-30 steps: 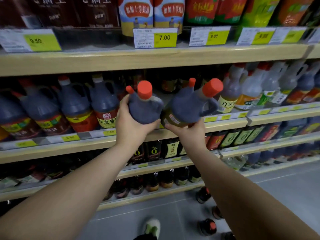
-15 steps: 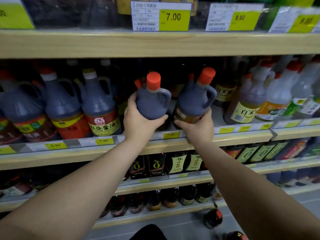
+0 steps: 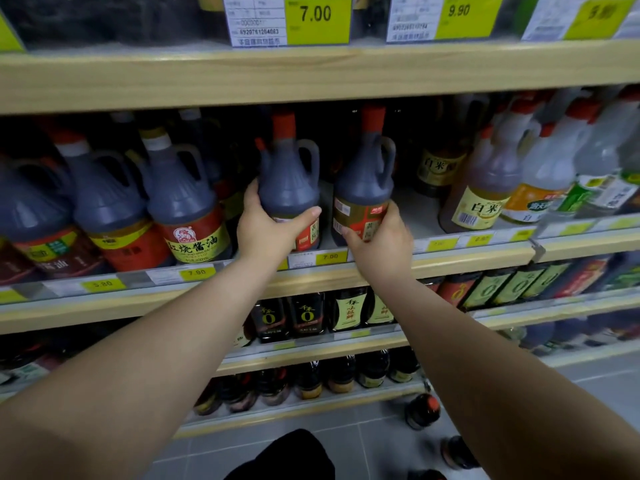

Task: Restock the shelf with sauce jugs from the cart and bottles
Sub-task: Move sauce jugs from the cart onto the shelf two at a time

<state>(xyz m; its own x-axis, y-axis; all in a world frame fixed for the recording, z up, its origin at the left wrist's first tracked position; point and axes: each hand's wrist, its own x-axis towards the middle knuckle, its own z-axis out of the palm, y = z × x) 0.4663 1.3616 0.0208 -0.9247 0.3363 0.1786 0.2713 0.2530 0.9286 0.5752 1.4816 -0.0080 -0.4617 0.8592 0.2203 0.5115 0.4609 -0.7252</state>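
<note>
Two sauce jugs stand upright side by side on the middle shelf [image 3: 450, 268], the left jug [image 3: 289, 181] in the left hand [image 3: 266, 230], the right jug [image 3: 363, 188] in the right hand [image 3: 381, 244]. More jugs [image 3: 180, 206] crowd the shelf to their left, vinegar bottles [image 3: 485, 192] to their right. Small bottles [image 3: 308, 315] fill the shelves below; a few bottles [image 3: 422, 410] seem to stand on the floor.
</note>
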